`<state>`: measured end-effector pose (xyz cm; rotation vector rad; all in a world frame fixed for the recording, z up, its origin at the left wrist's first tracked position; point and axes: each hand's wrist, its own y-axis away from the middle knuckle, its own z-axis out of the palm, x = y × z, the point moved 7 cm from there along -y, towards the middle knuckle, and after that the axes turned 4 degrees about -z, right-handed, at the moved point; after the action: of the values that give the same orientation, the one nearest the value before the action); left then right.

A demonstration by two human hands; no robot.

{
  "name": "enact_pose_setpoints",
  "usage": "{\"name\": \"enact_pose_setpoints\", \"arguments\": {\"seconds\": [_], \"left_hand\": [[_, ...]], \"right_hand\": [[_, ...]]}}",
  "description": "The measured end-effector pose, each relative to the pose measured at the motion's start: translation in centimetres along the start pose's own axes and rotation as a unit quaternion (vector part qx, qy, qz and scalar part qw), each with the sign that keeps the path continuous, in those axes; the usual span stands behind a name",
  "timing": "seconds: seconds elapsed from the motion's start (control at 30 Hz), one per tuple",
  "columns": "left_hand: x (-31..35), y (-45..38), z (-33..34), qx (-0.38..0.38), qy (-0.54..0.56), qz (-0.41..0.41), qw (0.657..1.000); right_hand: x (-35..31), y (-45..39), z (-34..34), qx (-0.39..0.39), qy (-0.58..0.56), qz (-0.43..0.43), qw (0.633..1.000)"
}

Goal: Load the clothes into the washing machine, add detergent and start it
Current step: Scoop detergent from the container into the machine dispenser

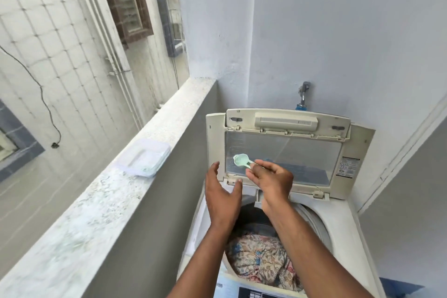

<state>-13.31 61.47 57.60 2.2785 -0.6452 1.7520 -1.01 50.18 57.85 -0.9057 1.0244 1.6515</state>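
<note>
Pale blue balcony walls and a speckled stone parapet ledge [116, 191] frame the scene, with a neighbouring building's shuttered windows beyond the ledge. Below both forearms stands the cream top-loading washing machine [343, 222], its hinged lid [285, 150] propped upright just beyond the fingertips. Inside the drum, under the wrists, lies a floral printed cloth [261, 261] over darker garments; these are soft, limp and bulky, and already loaded by the look of it.

Well to the left of the left hand, a translucent white lidded plastic box [145, 159] sits on the ledge, probably the detergent container. Light and rigid, it is best taken by its sides and not by its lid.

The left hand [223, 197] hovers with fingers spread and gently bent, holding nothing, palm turned toward the right.

The right hand [271, 180] pinches the handle of a small mint-green plastic scoop [242, 160] between thumb and fingertips, bowl pointing away to the upper left, in front of the lid's clear panel. The scoop is light, stiff and smooth, so a handle pinch suits it, kept level if loaded; whether the bowl holds powder I cannot tell.
</note>
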Motion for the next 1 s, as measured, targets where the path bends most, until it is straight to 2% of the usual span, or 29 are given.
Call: {"name": "enact_pose_setpoints", "arguments": {"seconds": [0.17,0.4,0.6,0.77,1.0], "left_hand": [[3.8,-1.0,-4.4,0.059,0.025,0.046,0.997],[5.9,-2.6,-11.7,0.148,0.051,0.073,0.985],[5.7,-3.1,-17.7,0.220,0.009,0.086,0.972],[3.3,-4.8,-20.4,0.234,-0.066,0.049,0.969],[0.8,-6.6,-20.7,0.201,-0.107,0.009,0.974]], "right_hand": [[-1.5,2.7,5.7,-0.059,-0.020,0.003,0.998],[-1.6,5.8,13.0,-0.141,-0.026,0.020,0.989],[0.4,8.0,17.5,-0.190,-0.003,0.040,0.981],[2.6,8.9,19.6,-0.212,0.039,0.054,0.975],[4.8,8.1,21.0,-0.214,0.084,0.060,0.971]]}}
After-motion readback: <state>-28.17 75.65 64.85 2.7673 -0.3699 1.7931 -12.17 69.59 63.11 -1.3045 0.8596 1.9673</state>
